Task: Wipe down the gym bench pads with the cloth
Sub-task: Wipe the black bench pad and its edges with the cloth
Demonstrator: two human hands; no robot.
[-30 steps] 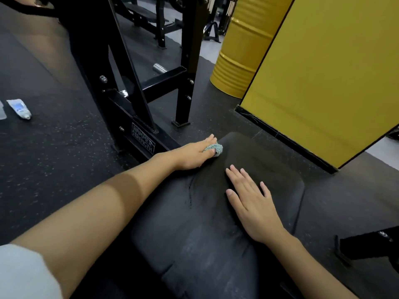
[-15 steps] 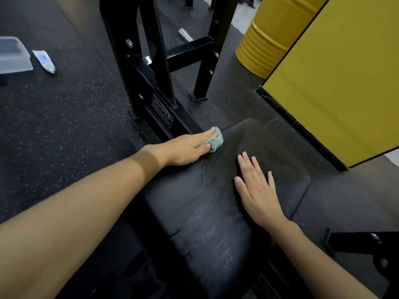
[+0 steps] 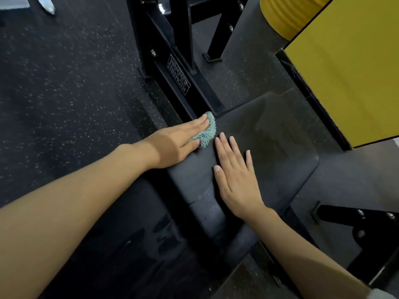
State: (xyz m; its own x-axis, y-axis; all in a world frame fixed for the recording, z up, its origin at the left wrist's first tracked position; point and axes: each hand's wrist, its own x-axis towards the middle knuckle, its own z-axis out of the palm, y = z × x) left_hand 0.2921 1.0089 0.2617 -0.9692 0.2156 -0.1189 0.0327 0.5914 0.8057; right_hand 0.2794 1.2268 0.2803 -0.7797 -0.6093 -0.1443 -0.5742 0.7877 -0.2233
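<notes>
Pressing the cloth [image 3: 207,131] flat-fingered at the near edge of the pad [image 3: 269,147], the left hand [image 3: 179,141] is probably risking pushing it off; the right hand [image 3: 235,175] is lying spread alongside.

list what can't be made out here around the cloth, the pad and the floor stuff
Head view only.
Cloth: largely under the left hand, so its full size is hidden.
Bench pad: the patch beneath the right hand is covered; whether it is wiped cannot be told.
Tube on the floor: cut off by the top edge, label too small.
Yellow drum: cut by the top edge, partly behind the yellow panel.
</notes>
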